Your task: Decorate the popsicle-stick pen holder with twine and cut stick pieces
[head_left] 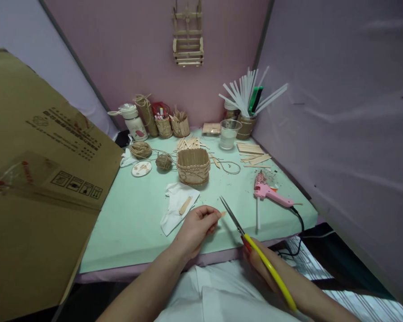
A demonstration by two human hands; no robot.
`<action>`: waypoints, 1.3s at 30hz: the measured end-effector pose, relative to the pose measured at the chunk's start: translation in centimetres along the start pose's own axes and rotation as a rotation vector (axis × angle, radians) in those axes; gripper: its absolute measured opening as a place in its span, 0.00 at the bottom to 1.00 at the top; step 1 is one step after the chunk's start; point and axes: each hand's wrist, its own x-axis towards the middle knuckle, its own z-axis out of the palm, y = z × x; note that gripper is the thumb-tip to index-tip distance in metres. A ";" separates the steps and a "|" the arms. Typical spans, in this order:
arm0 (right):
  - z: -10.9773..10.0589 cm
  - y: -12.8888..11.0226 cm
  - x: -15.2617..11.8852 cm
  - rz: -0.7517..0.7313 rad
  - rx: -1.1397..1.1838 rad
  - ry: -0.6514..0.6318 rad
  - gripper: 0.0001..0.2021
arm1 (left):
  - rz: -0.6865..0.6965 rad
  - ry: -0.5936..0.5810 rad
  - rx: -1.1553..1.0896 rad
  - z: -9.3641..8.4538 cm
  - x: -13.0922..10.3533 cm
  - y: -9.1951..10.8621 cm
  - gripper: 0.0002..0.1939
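1. Head view: here's the left hand, thumb and fingers pinching a small pale wooden sliver over the near part of the mint-green covered table.
2. The right hand grips yellow-handled metal scissors, tips near the sliver; some fingers hidden behind the handle.
3. At left, a brown cardboard box, cut off by the frame: dark characters, red print, four boxed symbols, lettering too small to read.

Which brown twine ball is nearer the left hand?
The smaller, darker brown twine ball, beside the tan rectangular basket; the larger, paler ball lies farther back.
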 end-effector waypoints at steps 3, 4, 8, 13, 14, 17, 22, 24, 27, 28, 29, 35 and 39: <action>-0.4 -0.8 -0.1 -0.023 0.009 -0.102 0.22 | 0.000 -0.020 -0.006 0.0 0.1 0.3 0.14; -0.5 -1.0 0.0 -0.035 0.006 -0.125 0.23 | -0.003 -0.026 0.001 0.0 0.2 0.3 0.14; -0.4 -1.5 0.0 -0.058 -0.028 -0.142 0.23 | -0.022 -0.014 0.046 0.0 0.3 0.2 0.14; -0.3 -1.4 -0.1 -0.055 -0.026 -0.141 0.21 | -0.034 -0.020 0.043 0.0 0.4 0.1 0.14; -0.3 -1.4 -0.1 -0.055 -0.021 -0.151 0.21 | -0.039 -0.023 0.043 0.0 0.4 0.1 0.13; -0.2 -1.3 -0.1 -0.058 -0.026 -0.180 0.20 | -0.047 -0.031 0.047 0.0 0.4 0.2 0.12; 0.2 -1.2 -0.1 -0.064 -0.049 -0.119 0.19 | -0.059 -0.034 0.043 0.0 0.4 0.2 0.13; 0.4 -1.0 -0.1 -0.055 -0.062 -0.094 0.20 | -0.070 -0.047 0.028 0.0 0.4 0.1 0.14; 0.7 -0.7 -0.2 -0.024 -0.075 -0.077 0.21 | -0.072 -0.055 0.009 0.1 0.4 -0.1 0.14; 0.8 -0.7 -0.3 -0.004 -0.078 -0.070 0.21 | -0.071 -0.061 -0.002 0.1 0.4 -0.2 0.14; 0.9 -0.6 -0.3 0.014 -0.079 -0.062 0.21 | -0.069 -0.068 -0.016 0.1 0.4 -0.3 0.14; 1.1 0.2 -0.3 0.054 -0.025 -0.033 0.20 | -0.067 -0.029 -0.023 -0.1 0.3 -0.4 0.13; 1.3 0.7 -0.2 0.063 0.073 -0.056 0.18 | -0.058 -0.004 0.068 -0.2 0.3 0.0 0.12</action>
